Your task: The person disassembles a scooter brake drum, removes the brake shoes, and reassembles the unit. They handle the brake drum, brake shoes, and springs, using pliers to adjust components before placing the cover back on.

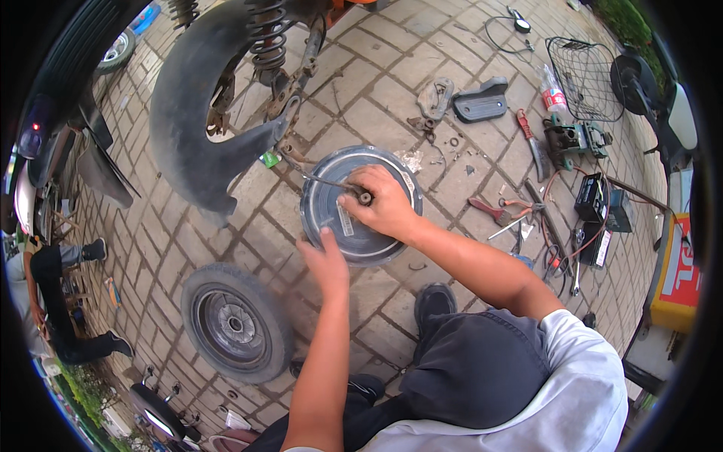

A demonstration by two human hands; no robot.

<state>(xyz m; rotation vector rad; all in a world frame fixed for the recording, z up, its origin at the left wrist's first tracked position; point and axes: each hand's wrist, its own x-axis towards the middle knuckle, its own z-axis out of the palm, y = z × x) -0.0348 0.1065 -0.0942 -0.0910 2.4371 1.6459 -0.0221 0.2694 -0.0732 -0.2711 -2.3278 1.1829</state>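
Observation:
A round dark grey hub motor (320,203) lies flat on the paving in front of me, its axle end (365,199) sticking up from the middle. My right hand (385,202) is closed around the axle, with thumb and fingers bent about it. A dark cable (320,179) runs from the axle toward the upper left. My left hand (327,262) is at the motor's lower left rim, fingers stretched and apart, holding nothing. Whether its fingertips touch the rim is hard to see.
A wheel with a tyre (236,324) lies at lower left. Above it hangs a vehicle's black mudguard (181,113) and coil spring (267,38). To the right lie red-handled pliers (520,203), a red-handled tool (533,143), a bottle (552,94) and a wire basket (584,75). A person (56,301) is at far left.

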